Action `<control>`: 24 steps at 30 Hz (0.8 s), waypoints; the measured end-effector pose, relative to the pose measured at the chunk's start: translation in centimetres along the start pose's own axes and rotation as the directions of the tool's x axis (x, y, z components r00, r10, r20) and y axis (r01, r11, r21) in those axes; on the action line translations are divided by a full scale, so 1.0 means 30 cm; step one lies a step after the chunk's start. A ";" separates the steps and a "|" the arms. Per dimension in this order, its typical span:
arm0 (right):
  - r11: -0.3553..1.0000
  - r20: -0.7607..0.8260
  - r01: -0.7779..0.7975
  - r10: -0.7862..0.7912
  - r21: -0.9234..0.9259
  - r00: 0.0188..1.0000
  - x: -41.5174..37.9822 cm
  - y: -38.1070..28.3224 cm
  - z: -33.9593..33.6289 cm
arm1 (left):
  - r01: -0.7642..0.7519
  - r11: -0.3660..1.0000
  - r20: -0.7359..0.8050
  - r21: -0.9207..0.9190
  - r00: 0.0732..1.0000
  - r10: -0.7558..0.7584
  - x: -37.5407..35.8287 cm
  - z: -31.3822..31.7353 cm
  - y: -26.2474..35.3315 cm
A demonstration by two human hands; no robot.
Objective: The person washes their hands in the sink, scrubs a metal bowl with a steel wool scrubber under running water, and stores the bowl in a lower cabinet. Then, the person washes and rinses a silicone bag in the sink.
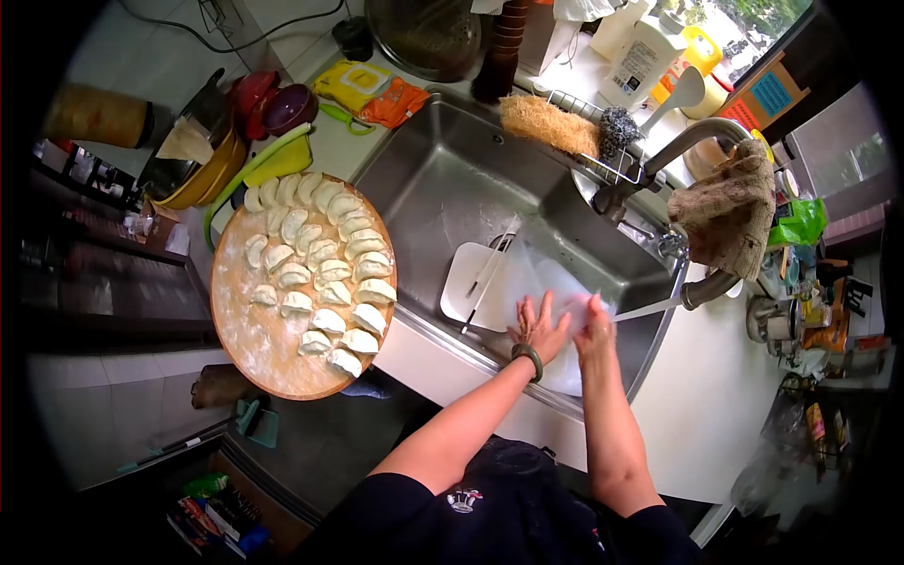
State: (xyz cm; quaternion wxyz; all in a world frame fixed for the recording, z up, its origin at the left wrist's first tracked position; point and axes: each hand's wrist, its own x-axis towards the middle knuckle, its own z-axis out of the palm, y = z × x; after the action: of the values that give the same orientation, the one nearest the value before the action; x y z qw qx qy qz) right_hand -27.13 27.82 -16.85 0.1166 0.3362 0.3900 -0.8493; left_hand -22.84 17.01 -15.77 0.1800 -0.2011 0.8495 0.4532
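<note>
My left hand (pixel 539 328), with a bracelet at the wrist, lies with its fingers spread on a translucent plastic sheet (pixel 539 273) in the steel sink (pixel 414 212). At the sheet's right side, my right hand (pixel 595 331) grips its edge, seen side-on and slightly blurred. A stream of water (pixel 648 309) runs from the faucet (pixel 708 288) toward my right hand. Partly beneath the sheet, a white flat tray or board (pixel 461 282) lies in the sink. A thin stick (pixel 488 273) slants across it.
Left of the sink, a round wooden board (pixel 254 339) carries rows of dumplings. A brown cloth (pixel 723 212) hangs over the faucet. Behind the basin are a scrubbing brush (pixel 549 124), a wire rack (pixel 617 174) and a white bottle (pixel 643 61). White counter (pixel 720 395) extends to the right.
</note>
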 end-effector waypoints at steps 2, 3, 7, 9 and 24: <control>0.997 -0.052 0.035 -0.031 0.072 0.998 -0.070 -0.072 0.033 | 0.066 0.998 -0.014 -0.014 0.998 -0.066 0.058 0.095 -0.128; 0.980 -0.133 0.038 -0.012 0.196 0.991 -0.069 -0.104 0.029 | 0.130 0.991 -0.031 -0.030 0.991 -0.131 0.079 0.128 -0.171; 0.960 -0.167 0.161 -0.124 0.230 0.978 -0.031 -0.219 -0.053 | 0.159 0.971 0.153 -0.181 0.979 -0.132 0.115 0.077 -0.209; 0.947 -0.154 0.218 -0.185 0.235 0.971 -0.049 -0.289 -0.070 | -0.104 0.980 -0.194 -0.171 0.978 0.070 0.154 0.070 -0.233; 0.973 -0.085 0.232 -0.233 -0.022 0.969 -0.229 -0.099 0.023 | -0.839 0.514 -0.125 -0.178 0.537 0.834 0.000 -0.015 0.230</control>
State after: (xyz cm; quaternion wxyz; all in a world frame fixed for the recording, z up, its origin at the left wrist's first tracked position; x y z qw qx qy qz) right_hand -23.68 28.84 -10.24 0.0012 0.3242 0.4364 -0.8393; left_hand -26.38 20.15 -10.71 -0.0932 0.2086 0.7886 0.5708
